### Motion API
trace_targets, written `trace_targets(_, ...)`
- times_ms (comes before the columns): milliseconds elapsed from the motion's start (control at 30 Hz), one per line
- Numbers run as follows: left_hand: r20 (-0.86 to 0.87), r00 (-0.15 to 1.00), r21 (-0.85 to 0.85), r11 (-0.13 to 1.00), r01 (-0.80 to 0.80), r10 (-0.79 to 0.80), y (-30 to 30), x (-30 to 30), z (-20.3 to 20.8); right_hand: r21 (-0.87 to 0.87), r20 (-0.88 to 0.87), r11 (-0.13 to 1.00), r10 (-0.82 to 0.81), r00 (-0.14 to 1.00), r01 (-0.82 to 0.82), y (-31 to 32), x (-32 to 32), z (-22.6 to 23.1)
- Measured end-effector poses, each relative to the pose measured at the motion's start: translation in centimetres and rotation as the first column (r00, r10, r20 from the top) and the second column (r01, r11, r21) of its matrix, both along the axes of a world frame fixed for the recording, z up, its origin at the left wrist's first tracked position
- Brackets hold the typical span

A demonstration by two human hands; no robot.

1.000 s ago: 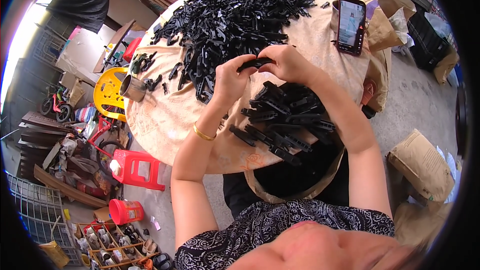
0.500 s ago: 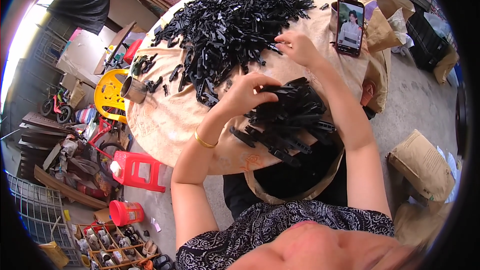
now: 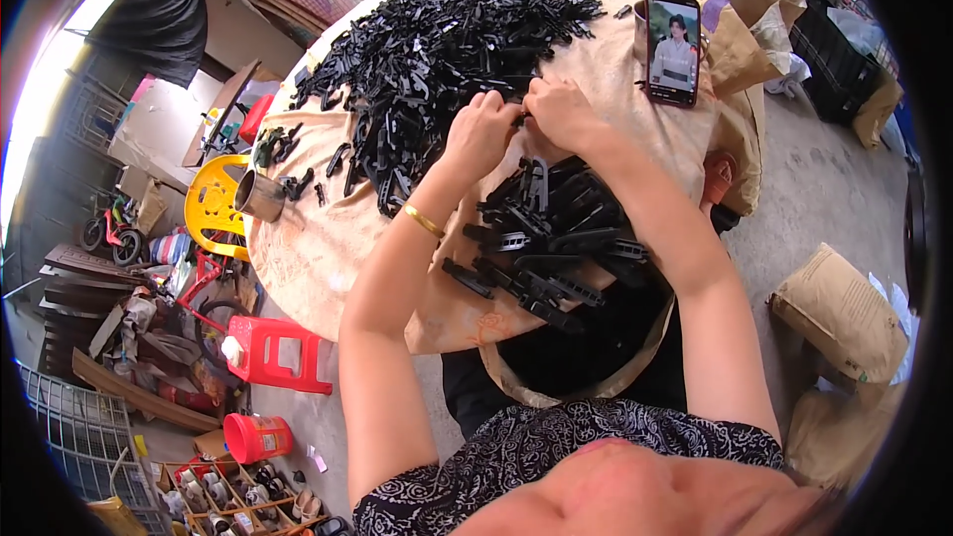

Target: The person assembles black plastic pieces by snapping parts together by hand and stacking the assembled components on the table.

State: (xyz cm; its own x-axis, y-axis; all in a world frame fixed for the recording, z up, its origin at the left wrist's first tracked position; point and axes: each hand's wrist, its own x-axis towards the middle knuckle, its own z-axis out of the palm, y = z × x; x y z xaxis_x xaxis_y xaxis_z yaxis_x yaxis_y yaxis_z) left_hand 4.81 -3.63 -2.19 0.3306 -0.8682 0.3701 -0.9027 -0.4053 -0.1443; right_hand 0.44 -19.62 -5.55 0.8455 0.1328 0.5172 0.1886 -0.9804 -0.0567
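Note:
My left hand (image 3: 482, 131), a gold bangle on its wrist, and my right hand (image 3: 562, 111) meet over the near edge of a big heap of small black plastic parts (image 3: 447, 40). Pinched between their fingertips is a small black plastic part (image 3: 520, 119), mostly covered by the fingers. Closer to me, below the hands, lies a smaller pile of longer black plastic pieces (image 3: 556, 228), some reaching the table's near edge. Both piles rest on a round table with a beige cloth (image 3: 308, 248).
A phone (image 3: 673, 48) stands upright at the table's right, against a metal can. Another metal can (image 3: 260, 196) lies tilted at the left edge near a yellow chair (image 3: 210, 203). An open bag (image 3: 586, 357) sits below the near edge. Red stool (image 3: 278, 352) at left; paper sacks (image 3: 839, 313) at right.
My left hand has moved up from the near pile to join my right hand. My right hand has come left and slightly nearer from the heap. The view has shifted slightly.

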Motion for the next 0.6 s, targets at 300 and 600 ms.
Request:
trace_targets(300,-0.898,0.068,-0.386,0.705,-0.595,-0.435,3.6,-3.2,1.9,0.617,0.137,0.744,0.217,0.966,-0.255,0.2,-0.9,1.4)
trace_targets(600,-0.964,0.177,-0.267,0.733,-0.626,-0.2,4.5,-3.7,2.2,0.838,0.314,0.323,0.372,0.873,-0.439,1.9,-1.7,2.2)
